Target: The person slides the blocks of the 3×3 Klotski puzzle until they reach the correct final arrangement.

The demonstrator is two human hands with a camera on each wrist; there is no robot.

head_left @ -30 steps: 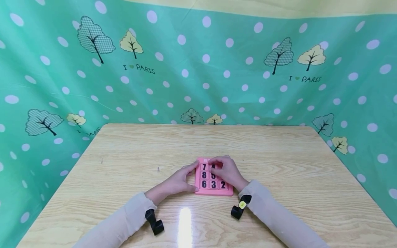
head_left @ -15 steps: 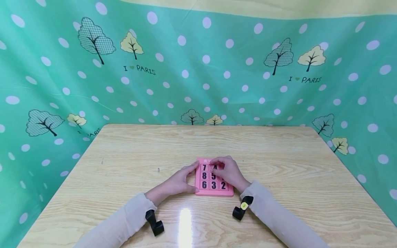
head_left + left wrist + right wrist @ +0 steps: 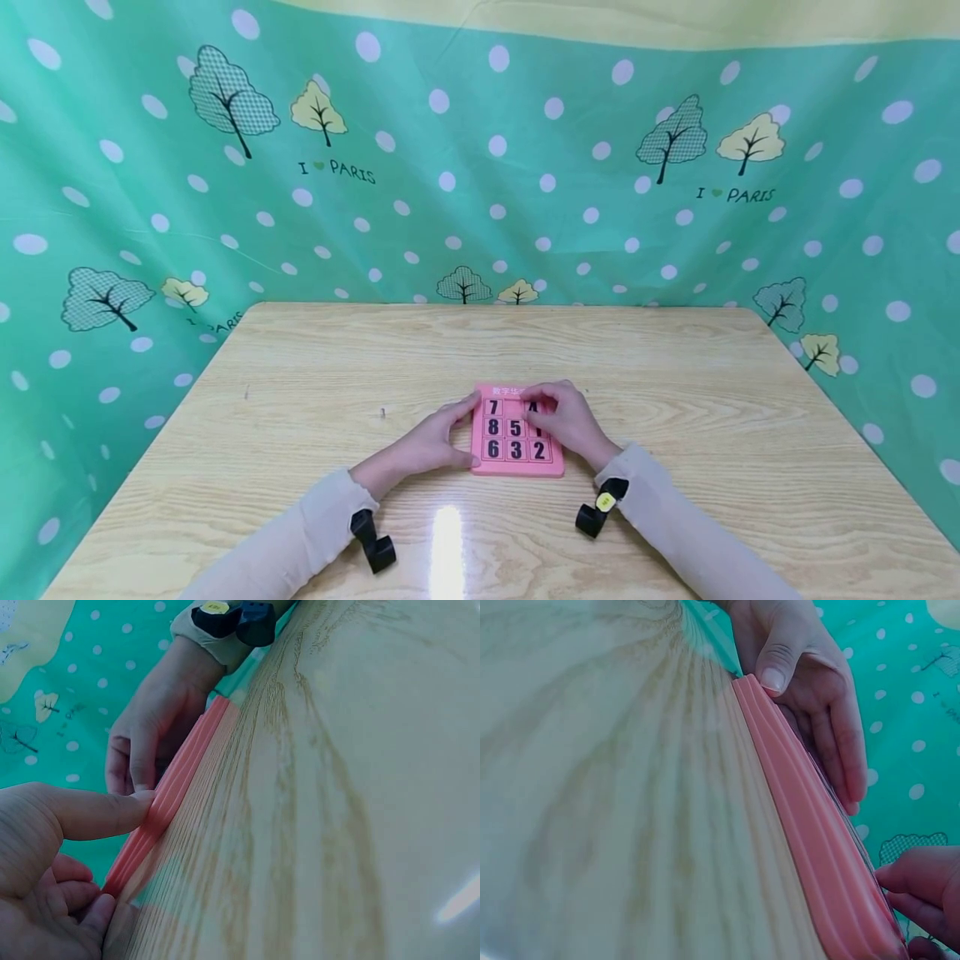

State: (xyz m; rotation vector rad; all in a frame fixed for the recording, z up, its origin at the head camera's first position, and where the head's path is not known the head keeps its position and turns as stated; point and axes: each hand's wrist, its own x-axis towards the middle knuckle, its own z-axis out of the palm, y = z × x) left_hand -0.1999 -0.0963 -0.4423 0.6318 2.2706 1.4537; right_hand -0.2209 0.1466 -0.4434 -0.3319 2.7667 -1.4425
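A pink sliding number puzzle [image 3: 517, 469] lies flat on the table, with black-numbered tiles in its frame. My left hand [image 3: 416, 446] holds its left side, thumb at the near corner and fingers reaching the far corner. My right hand [image 3: 567, 417] has thumb and index finger pinched at the 4 tile [image 3: 533, 407] in the top row, now at the right. A bare pink slot shows between the 7 tile [image 3: 492, 407] and the 4. The 5 tile [image 3: 514, 428] sits below this slot. My right fingers partly cover the 1 tile and the printed title.
A light wood table [image 3: 315, 358] surrounds the puzzle. Behind and beside it hangs a green dotted cloth [image 3: 480, 167] with printed trees. Each wrist carries a small black camera, one on the left sleeve [image 3: 270, 533] and one on the right.
My right hand has moved right, and the 4 tile has slid from the top middle to the top right. A slot has opened at the top middle. My left hand stays in place.
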